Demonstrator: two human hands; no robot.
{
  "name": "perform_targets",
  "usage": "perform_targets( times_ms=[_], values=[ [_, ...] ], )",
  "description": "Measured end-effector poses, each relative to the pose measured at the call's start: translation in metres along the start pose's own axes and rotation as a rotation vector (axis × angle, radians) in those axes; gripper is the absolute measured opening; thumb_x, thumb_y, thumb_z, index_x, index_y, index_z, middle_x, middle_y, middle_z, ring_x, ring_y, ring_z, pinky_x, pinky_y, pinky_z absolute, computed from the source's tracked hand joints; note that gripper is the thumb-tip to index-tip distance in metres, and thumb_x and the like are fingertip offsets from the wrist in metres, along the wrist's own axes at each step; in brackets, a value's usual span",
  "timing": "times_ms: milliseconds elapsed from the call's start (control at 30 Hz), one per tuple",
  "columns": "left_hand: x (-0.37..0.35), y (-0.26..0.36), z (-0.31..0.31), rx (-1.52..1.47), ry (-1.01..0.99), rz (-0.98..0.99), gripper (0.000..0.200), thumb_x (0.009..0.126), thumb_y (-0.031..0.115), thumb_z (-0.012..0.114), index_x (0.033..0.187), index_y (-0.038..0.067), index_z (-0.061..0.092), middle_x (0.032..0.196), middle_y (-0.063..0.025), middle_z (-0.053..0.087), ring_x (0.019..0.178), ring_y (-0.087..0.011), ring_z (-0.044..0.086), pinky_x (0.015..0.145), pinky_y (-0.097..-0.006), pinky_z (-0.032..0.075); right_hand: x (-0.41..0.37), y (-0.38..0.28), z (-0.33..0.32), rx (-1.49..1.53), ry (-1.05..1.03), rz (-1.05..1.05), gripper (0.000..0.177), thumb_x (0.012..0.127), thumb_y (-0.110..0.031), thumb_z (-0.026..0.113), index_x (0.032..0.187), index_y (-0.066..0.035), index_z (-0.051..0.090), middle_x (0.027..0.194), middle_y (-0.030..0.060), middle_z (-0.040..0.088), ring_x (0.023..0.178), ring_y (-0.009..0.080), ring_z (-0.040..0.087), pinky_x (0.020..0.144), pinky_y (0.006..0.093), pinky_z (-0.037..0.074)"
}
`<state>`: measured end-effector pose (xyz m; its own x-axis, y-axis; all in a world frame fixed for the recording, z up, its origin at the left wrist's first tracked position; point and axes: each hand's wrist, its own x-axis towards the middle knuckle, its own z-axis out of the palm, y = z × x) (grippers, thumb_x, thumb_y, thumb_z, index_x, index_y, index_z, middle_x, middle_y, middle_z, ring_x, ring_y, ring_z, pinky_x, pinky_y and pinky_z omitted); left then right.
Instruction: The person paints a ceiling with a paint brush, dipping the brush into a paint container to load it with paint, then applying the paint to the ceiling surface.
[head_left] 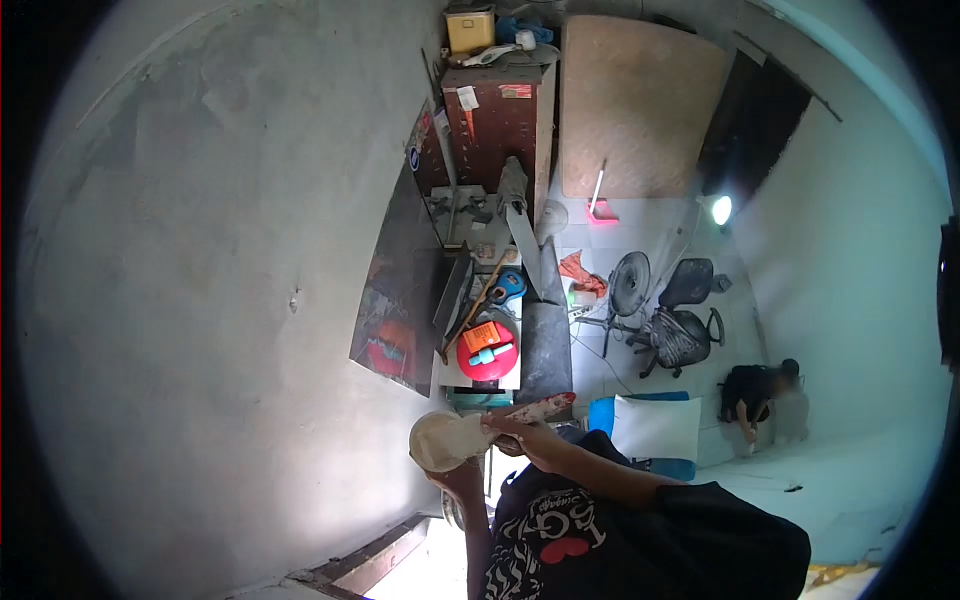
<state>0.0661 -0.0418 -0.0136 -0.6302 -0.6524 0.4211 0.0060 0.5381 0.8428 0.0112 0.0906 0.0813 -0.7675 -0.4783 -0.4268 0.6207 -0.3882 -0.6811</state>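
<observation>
My left hand (462,481) is closed on the underside of a round, pale bowl (421,452), holding it up beside the grey wall. Over the bowl's mouth lies the broad, whitish blade of a putty knife (455,438). My right hand (522,441) grips this putty knife, and its red-stained handle points up to the right. Blade and bowl are close in colour, so what the bowl contains cannot be made out well. The lower fingers of both hands are partly hidden.
Ahead stands a table with a red stool (487,368), an orange box (481,336) and a dark glass panel (395,290). Farther off are a wooden cabinet (495,130), a fan (630,284), an office chair (680,335) and a lit lamp (721,209). A person (755,395) crouches at the right wall.
</observation>
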Motion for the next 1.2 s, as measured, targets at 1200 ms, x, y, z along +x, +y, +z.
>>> perform_targets(
  times_ms=[1200],
  values=[
    [0.063, 0.053, 0.009, -0.230, -0.074, 0.067, 0.064, 0.054, 0.009, 0.083, 0.109, 0.004, 0.051, 0.098, -0.0114, 0.060, 0.089, -0.0271, 0.063, 0.077, -0.0365, 0.052, 0.009, -0.050, 0.000, -0.129, -0.094, 0.016, 0.019, 0.091, -0.020, 0.054, 0.079, -0.005, 0.053, 0.055, -0.0039, 0.035, 0.043, 0.0055, 0.029, 0.044, 0.0218, 0.025]
  ],
)
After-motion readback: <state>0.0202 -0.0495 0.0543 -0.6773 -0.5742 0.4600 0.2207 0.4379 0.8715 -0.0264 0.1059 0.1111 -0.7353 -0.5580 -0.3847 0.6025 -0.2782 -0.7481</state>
